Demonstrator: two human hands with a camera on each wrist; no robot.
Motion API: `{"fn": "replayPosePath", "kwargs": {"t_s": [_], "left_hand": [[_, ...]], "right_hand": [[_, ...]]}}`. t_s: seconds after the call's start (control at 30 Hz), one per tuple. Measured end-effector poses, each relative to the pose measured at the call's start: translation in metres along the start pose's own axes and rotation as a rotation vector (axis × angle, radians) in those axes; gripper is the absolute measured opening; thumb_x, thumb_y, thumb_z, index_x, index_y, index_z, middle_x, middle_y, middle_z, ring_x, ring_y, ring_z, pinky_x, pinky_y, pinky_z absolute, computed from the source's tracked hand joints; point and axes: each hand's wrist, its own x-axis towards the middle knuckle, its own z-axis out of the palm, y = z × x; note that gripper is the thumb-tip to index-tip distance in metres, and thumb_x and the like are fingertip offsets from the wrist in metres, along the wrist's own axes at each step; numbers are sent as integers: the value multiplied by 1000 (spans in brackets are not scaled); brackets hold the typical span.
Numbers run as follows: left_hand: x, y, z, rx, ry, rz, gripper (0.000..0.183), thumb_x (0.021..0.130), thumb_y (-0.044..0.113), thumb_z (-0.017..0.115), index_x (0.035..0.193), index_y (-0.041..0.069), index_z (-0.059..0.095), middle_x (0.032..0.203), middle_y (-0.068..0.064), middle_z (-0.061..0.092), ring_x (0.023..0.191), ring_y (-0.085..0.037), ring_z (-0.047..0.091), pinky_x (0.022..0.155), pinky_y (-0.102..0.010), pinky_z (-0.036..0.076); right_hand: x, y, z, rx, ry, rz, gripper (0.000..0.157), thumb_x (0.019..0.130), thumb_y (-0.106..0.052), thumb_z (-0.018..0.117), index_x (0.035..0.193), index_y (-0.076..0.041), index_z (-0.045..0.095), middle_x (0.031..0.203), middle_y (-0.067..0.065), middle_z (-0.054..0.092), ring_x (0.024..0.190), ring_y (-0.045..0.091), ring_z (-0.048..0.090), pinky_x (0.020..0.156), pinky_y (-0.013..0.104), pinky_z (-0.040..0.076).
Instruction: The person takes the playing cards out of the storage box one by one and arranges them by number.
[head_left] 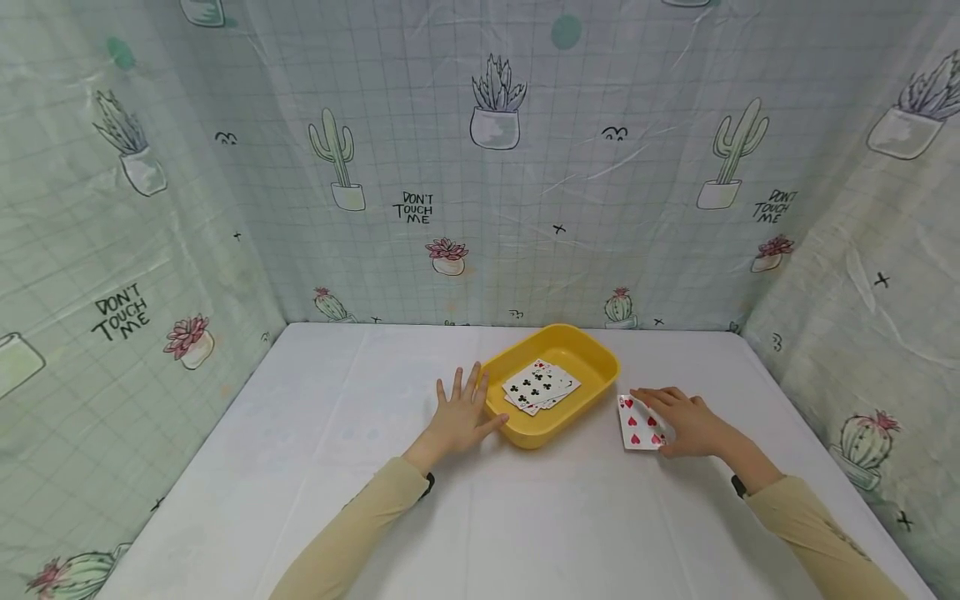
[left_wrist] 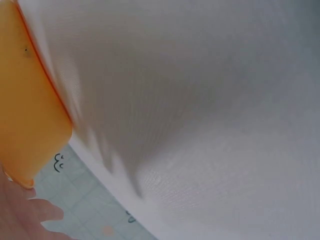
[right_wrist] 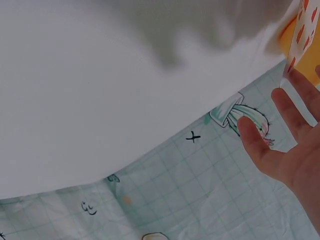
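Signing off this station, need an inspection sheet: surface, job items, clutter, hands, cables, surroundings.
Surface: white table, yellow tray set on it at an angle.
Job items: loose, overlapping pile of cards inside the tray, a clubs card facing up; one hearts card outside, to the tray's right.
Clutter: nothing seen.
Left hand: fingers spread, at the tray's left end, thumb by its rim.
Right hand: holds the hearts card.
Cables: nothing seen.
Surroundings: cactus-print cloth behind and on both sides, lettered "DON'T TOUCH ME".
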Motion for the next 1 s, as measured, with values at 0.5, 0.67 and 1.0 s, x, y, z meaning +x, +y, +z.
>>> {"fn": "replayPosePath", "kwargs": {"t_s": [0.5,0.67,1.0], "left_hand": [[0,1,0,11,-2,-3,86,85,67,27,144,6,9,151,-12,-2,136,-41,2,100,-66,8],[0,0,0,10,-5,-1,86,85,66,28,144,6,8,151,-13,-2,136,-41,1,101,-66,7],[-1,2,-1,-11,-20,-6,85,86,65,28,144,6,6,151,-13,-3,136,-40,-1,101,-66,4]], "right_hand": [[1,-3,7,-34,6,-21,87,61,-16,74,137,-13,34,136,12,40,119,33,33,85,59,28],[3,-3,11,-47,-6,-1,87,60,-15,74,137,-14,34,135,13,40,119,36,32,87,64,26],[5,-3,15,-29,-17,17,89,58,-15,75,137,-15,34,135,11,42,120,34,30,87,65,24]]}}
